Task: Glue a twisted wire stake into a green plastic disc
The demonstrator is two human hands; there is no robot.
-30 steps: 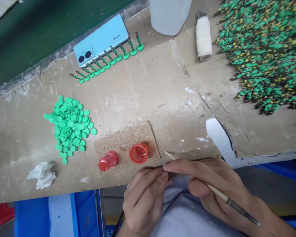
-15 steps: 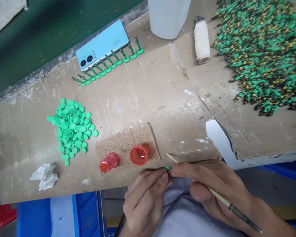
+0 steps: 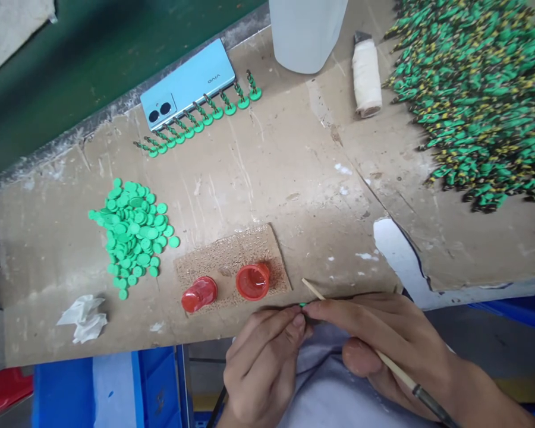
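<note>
At the table's front edge, my left hand [image 3: 263,362] is closed in a pinch on a small green piece [image 3: 302,305]. Only a sliver of that piece shows, so whether it is a disc or a figurine on its base is hidden. My right hand [image 3: 392,339] holds a thin wooden stick [image 3: 396,367] with a dark section towards its rear end. The stick's pale front tip points up and left over the tabletop. Fingertips of the right hand meet those of the left at the green piece.
Two red cups [image 3: 252,282] rest on a wet cardboard piece [image 3: 232,252]. Green discs [image 3: 136,229] lie heaped at left, near crumpled tissue [image 3: 84,318]. Small figurines on bases [image 3: 207,119] line a blue phone [image 3: 189,80]. Behind are a wrapped tool [image 3: 366,77], a whitish container [image 3: 307,32] and piled figurines [image 3: 481,101].
The view has shifted slightly, so the table's things sit a little lower and further right. Less of the green piece shows between the fingers. Both hands keep their hold.
</note>
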